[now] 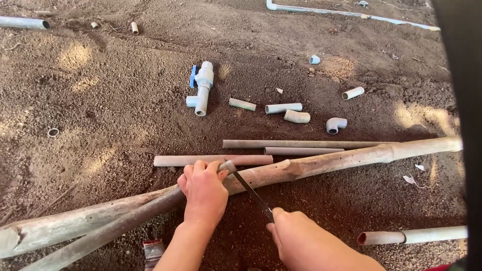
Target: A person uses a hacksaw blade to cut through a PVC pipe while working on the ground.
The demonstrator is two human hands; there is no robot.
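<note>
My left hand (pixel 203 189) grips the end of a grey plastic pipe (pixel 115 226) that rests across a long wooden pole (pixel 346 158) lying on the dirt. The pipe's cut end (pixel 228 166) sticks out just past my fingers. My right hand (pixel 301 241) holds a thin dark saw blade (pixel 252 193), whose tip meets the pipe right beside my left thumb. Both hands are low in the view, close together.
On the soil beyond lie a pale valve fitting with a blue handle (pixel 201 88), several short pipe offcuts (pixel 282 108), an elbow (pixel 335 124), longer pipes (pixel 301 144), another pipe at lower right (pixel 411 235) and a long pipe at the far top (pixel 346 12).
</note>
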